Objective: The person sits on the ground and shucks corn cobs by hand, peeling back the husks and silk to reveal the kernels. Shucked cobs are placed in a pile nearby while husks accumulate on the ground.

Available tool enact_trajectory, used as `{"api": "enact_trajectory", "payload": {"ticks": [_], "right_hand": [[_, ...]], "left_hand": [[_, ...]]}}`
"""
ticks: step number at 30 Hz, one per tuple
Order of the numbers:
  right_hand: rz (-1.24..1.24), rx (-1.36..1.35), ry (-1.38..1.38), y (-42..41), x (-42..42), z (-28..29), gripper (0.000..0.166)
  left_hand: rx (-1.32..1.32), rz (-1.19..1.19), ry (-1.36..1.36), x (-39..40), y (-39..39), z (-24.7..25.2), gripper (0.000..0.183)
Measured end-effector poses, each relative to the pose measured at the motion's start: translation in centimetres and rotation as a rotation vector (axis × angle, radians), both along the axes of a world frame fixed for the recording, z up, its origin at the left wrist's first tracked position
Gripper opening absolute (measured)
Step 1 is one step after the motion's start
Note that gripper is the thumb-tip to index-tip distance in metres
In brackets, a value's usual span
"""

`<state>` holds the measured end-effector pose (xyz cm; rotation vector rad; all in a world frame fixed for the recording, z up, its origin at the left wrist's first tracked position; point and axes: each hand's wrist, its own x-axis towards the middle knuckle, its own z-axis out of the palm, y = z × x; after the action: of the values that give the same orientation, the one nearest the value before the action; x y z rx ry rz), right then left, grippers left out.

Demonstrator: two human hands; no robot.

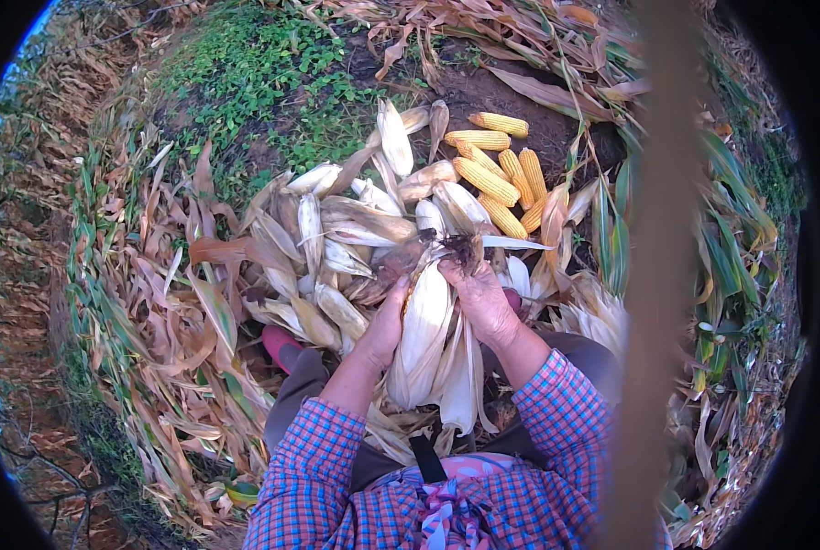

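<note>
An ear of corn (420,330) with pale, partly opened husks lies between my hands, its dark silk at the top. My left hand (387,323) grips its left side, where a few yellow kernels show. My right hand (482,299) holds husk and silk at the upper right of the ear. Ahead and to the left is a heap of unhusked corn ears (361,220) in dry husks. Several husked yellow corn cobs (485,180) lie on the soil beyond the heap, at the right.
Dry corn stalks and leaves (176,344) spread at the left, with more at the top right. Loose pale husks (592,313) lie by my right knee. A blurred brown pole (661,275) crosses the right side close to the camera. Green weeds (258,89) grow beyond the heap.
</note>
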<state>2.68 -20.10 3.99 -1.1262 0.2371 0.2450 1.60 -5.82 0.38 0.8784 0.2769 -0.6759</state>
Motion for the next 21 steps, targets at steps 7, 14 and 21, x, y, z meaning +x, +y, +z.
{"api": "enact_trajectory", "payload": {"ticks": [7, 14, 21], "right_hand": [[0.067, 0.073, 0.083, -0.3, 0.2, -0.1, 0.020], [0.216, -0.093, 0.034, -1.0, 0.3, 0.3, 0.031], [0.560, -0.215, -0.129, -2.4, 0.5, -0.6, 0.053]], "left_hand": [[0.006, 0.030, 0.059, 0.0, 0.1, -0.3, 0.049], [0.093, 0.062, 0.076, 0.0, 0.2, -0.7, 0.045], [0.100, -0.043, 0.011, -0.2, 1.4, -0.6, 0.038]]}}
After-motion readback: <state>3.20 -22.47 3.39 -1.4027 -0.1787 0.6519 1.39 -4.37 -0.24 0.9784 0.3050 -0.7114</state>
